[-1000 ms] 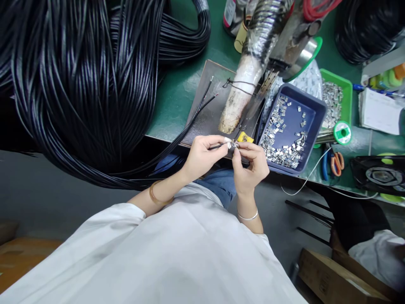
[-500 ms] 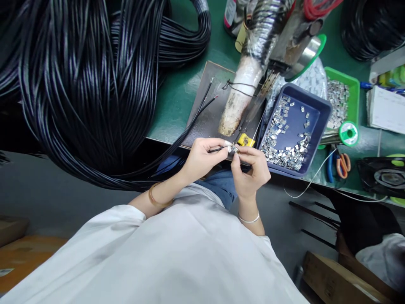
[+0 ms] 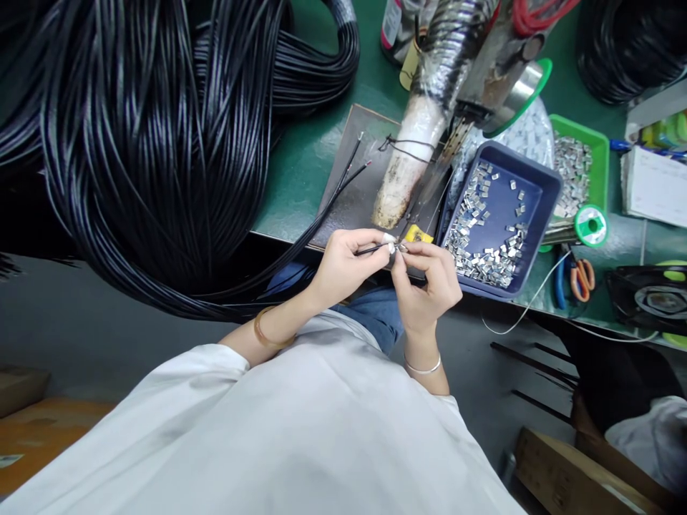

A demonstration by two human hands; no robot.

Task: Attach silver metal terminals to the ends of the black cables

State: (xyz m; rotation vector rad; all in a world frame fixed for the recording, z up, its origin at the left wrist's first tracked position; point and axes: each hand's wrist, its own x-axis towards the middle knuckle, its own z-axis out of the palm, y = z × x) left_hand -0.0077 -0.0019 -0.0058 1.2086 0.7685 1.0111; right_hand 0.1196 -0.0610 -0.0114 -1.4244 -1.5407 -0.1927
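My left hand pinches a thin black cable close to its end, with white coverings on the fingertips. Facing it, my right hand pinches a small silvery metal connector between thumb and fingers. Cable end and connector meet between the two hands; whether they are joined is too small to tell. Just beyond the fingertips, a narrow metal tool like a soldering iron points down toward them. A yellow sponge-like piece lies beside its lower end.
A blue tray of small metal connectors stands right of my hands, with a green tray behind. A wrapped duct hangs above the brown board. Black cable bundles fill the left. Pliers lie right.
Both hands stay together near the tool's lower end, with only slight shifts of the fingers. The thin white strand beside the yellow piece has moved slightly.
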